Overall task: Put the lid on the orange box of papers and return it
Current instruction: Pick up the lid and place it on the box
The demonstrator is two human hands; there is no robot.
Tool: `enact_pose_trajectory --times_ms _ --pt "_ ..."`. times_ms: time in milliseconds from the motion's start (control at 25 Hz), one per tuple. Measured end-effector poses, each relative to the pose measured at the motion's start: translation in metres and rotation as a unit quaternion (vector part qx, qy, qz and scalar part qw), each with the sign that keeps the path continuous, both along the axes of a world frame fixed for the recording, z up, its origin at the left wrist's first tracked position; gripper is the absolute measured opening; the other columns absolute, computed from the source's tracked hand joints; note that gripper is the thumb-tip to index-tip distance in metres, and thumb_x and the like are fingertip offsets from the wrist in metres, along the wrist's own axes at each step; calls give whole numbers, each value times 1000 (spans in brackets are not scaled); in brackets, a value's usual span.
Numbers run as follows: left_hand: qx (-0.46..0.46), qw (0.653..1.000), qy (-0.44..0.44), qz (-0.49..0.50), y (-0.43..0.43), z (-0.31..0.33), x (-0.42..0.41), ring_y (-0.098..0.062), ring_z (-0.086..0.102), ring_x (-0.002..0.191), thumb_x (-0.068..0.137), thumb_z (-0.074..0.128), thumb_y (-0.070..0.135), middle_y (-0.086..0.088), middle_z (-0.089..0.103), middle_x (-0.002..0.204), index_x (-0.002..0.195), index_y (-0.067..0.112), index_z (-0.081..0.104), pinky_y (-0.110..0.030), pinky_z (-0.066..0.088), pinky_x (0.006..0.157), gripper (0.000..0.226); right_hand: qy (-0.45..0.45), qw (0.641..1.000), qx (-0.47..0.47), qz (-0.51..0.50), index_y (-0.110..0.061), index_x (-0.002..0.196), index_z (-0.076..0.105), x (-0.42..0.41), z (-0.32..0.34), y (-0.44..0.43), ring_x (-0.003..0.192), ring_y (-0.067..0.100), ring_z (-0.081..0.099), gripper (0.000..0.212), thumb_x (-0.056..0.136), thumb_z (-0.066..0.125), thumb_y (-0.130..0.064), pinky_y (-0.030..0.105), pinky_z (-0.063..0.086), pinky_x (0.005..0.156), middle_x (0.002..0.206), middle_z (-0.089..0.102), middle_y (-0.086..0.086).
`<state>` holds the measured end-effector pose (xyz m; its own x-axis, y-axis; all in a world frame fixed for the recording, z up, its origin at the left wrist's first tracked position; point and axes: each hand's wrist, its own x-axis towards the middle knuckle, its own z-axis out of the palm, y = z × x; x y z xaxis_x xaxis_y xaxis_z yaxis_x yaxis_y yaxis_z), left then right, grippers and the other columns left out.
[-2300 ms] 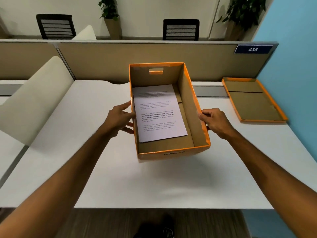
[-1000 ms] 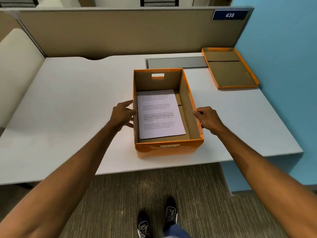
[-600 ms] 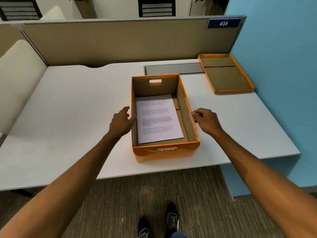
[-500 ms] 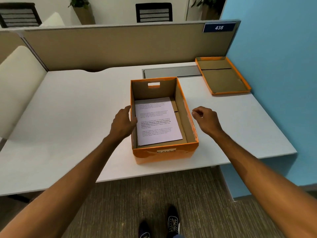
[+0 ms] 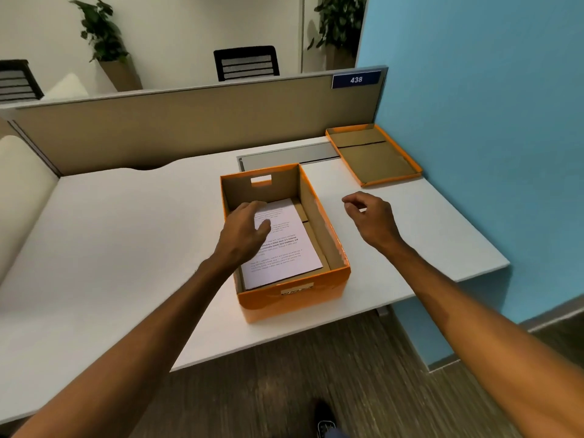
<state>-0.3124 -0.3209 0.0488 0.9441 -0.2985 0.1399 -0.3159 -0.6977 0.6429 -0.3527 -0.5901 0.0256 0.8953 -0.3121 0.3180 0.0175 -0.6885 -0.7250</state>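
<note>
Smooth white tabletop (image 5: 126, 235): cardboard orange box (image 5: 294, 298) open, left hand (image 5: 243, 232) spread flat above printed papers (image 5: 284, 248), right hand (image 5: 373, 219) loosely curled, empty; shallow lid (image 5: 374, 154) apart.

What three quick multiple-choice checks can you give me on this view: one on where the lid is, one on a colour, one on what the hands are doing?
1. Where is the lid?
A. On the orange box
B. On the desk's far right corner, by the blue wall
C. On the floor

2. What colour is the outside of the box?
A. Orange
B. Green
C. White

3. What is the state of the hands?
A. Both grip the lid
B. Both are empty
C. The right lifts the box

Answers:
1 B, the lid lies inside-up on the desk, apart from the box.
2 A, its front wall and rim are orange.
3 B, the left hand reaches over the papers and the right hand hovers beside the box, neither holding anything.
</note>
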Motion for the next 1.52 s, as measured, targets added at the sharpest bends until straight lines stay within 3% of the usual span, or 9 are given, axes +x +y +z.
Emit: enact_pose_trajectory --times_ms 200,320,480,680,1000,1080,1240,1400,1520 --pt "-10 999 -20 -35 -32 10 2 -27 43 136 92 59 27 -8 44 150 145 16 40 -42 37 107 57 -25 999 12 -21 -8 115 67 0 7 -14 98 9 59 24 95 58 -17 10 44 79 114 71 9" --pt "-20 998 -16 -59 -58 15 11 -27 36 140 93 58 26 -10 37 154 149 14 32 -43 33 110 63 -30 999 17 -30 -8 115 68 7 10 -35 98 9 59 24 95 58 -17 14 46 81 113 71 9" --pt "-47 996 -6 -75 -105 19 35 -28 46 131 91 62 21 -13 47 146 145 11 36 -36 38 103 61 -26 999 17 -34 -8 112 70 28 8 -79 95 12 61 23 94 59 -15 13 44 77 108 71 8" --pt "-35 998 5 -60 -183 7 87 -29 46 133 92 61 22 -15 46 147 146 9 36 -46 42 107 61 -11 999 32 -37 -6 107 71 77 -3 -154 94 18 65 20 91 61 -13 21 47 79 103 72 8" --pt "-43 990 133 -8 -305 -39 170 -30 57 118 89 62 23 -18 54 137 143 11 39 -29 43 86 61 61 995 52 -62 -3 105 72 159 -55 -288 92 20 65 19 90 61 -10 29 52 83 102 73 10" --pt "-54 982 180 18 -329 -54 189 -30 57 117 88 63 23 -17 55 136 143 11 39 -31 45 86 61 91 989 60 -100 -5 98 73 177 -71 -318 88 20 65 16 88 62 -10 27 49 76 97 74 10" --pt "-82 953 283 70 -364 -88 221 -30 57 113 85 66 25 -13 58 128 141 13 41 -39 49 94 62 161 970 74 -168 -3 95 70 208 -102 -364 92 31 65 17 86 61 -14 30 49 74 99 71 15" --pt "-241 852 434 167 -394 -116 245 -35 58 112 84 70 14 -21 58 122 136 6 42 -46 51 96 60 199 956 72 -204 -2 116 64 235 -125 -395 108 38 61 30 88 63 -16 41 51 87 118 66 20" --pt "-262 825 457 203 -411 -131 257 -33 58 97 84 68 9 -20 56 113 129 2 47 -45 51 89 50 209 950 84 -218 0 110 63 248 -137 -409 102 37 62 23 90 57 -11 39 51 82 112 66 20"
